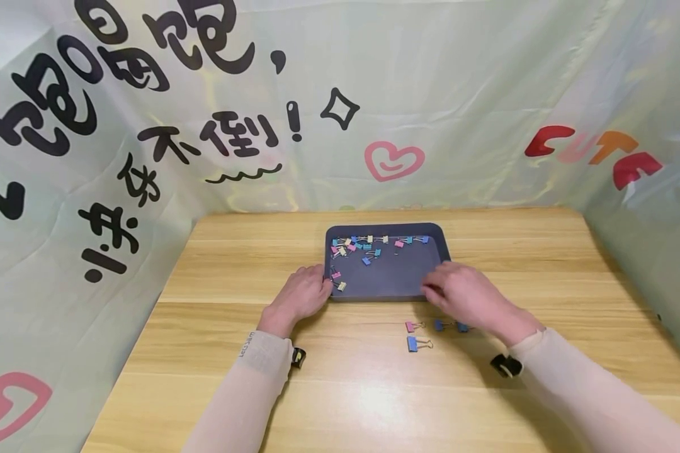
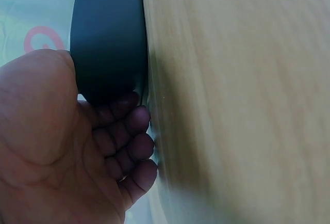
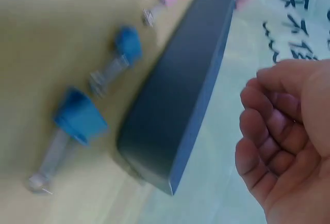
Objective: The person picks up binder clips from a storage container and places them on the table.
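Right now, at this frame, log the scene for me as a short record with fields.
surface: wooden table
container: dark tray
in tray: many colored binder clips, mostly toward the far and left sides
near side, on table: one pink clip, three blue clips
left hand: fingers curled against the tray's left end
right hand: by near right corner, fingers curled, no clip visible in them

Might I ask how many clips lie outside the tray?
4: pink clip, blue clip farther from the tray, two blue clips by the right hand; others may be hidden.
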`<state>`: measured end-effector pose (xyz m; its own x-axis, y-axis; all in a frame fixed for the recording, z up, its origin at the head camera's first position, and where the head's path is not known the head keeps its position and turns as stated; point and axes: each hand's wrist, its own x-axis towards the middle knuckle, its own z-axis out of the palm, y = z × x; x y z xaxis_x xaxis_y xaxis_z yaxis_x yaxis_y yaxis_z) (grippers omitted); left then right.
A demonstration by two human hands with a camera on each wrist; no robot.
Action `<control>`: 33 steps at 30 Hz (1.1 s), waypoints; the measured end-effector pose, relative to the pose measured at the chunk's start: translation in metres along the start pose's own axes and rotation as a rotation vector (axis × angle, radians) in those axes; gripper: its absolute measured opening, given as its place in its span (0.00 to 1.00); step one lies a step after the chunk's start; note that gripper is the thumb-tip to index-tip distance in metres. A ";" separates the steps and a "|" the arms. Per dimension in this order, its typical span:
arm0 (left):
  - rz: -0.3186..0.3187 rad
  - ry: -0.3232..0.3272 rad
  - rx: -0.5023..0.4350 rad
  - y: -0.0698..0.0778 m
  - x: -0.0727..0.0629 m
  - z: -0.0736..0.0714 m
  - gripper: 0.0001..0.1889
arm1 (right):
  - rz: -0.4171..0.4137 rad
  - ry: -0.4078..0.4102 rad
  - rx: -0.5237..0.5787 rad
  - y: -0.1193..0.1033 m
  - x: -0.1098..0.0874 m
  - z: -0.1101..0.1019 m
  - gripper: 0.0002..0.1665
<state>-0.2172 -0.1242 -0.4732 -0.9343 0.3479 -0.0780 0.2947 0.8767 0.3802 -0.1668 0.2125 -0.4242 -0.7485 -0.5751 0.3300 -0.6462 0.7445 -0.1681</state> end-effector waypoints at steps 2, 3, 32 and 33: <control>-0.002 -0.006 -0.001 0.000 0.000 0.000 0.24 | 0.038 -0.009 -0.011 0.009 0.012 -0.003 0.02; -0.003 -0.009 0.000 0.000 0.000 0.000 0.24 | 0.056 -0.021 -0.014 0.014 0.017 -0.004 0.03; -0.027 -0.013 0.010 -0.001 0.002 0.000 0.23 | 0.139 -0.204 -0.025 0.062 0.087 0.031 0.09; -0.025 -0.012 0.010 -0.001 0.002 0.000 0.23 | 0.137 -0.206 -0.027 0.062 0.088 0.032 0.09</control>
<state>-0.2191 -0.1243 -0.4741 -0.9389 0.3298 -0.0985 0.2734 0.8884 0.3688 -0.2780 0.1970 -0.4354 -0.8451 -0.5233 0.1090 -0.5345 0.8274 -0.1722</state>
